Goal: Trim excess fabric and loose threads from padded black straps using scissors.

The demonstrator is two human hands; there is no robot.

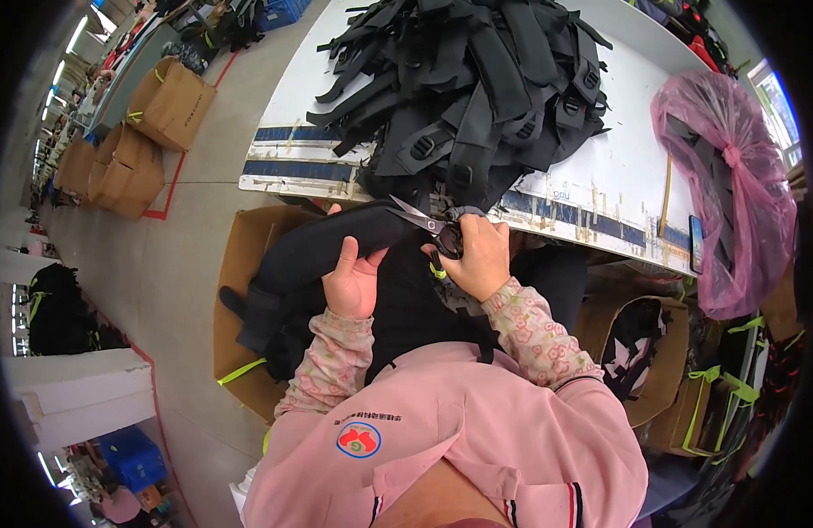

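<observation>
Partly hidden behind black padded strap (332,244): fingers (334,209) of left hand (352,286). Partly covered by right hand (483,257): handles (450,238) of scissors (430,224). Cut off by upper edge, beyond both hands: pile of black straps (477,92).

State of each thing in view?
Scissors: blades apart
Right hand: closed on scissors
Left hand: open, at black padded strap
Strap pile: heaped, tangled
Pink plastic bag: knotted, filled
Cardboard box at left forearm: open
Cardboard box at right: open, filled
</observation>
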